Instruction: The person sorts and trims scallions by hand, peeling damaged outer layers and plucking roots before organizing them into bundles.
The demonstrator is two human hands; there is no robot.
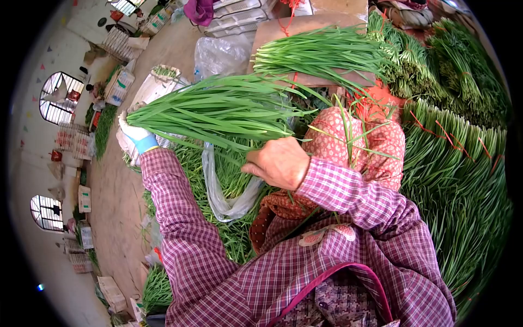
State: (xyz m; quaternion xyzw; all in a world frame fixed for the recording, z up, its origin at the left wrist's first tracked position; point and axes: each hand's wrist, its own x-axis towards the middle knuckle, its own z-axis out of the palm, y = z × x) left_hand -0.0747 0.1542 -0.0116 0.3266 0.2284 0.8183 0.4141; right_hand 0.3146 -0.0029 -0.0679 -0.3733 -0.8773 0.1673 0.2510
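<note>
My left hand [136, 132], in a white glove with a blue cuff, is closed around the stem ends of a bunch of garlic chives [212, 109]. The bunch lies nearly level, its long green leaves pointing right. My bare right hand [279, 162] is closed below the leaf tips, and some chive leaves run down to its curled fingers; the fingertips are partly hidden. Beneath the bunch, a clear plastic strip [218, 199] hangs over a heap of loose chives [196, 177]. Stray leaves lie on the red patterned cloth [340, 133] over my lap.
Another chive bunch [321, 52] rests on a board [321, 24] ahead. Several tied bundles [452, 141] are stacked on the right. A clear plastic bag [222, 56] is beyond my hands. Crates [119, 85] stand along the left wall, across the bare floor [117, 207].
</note>
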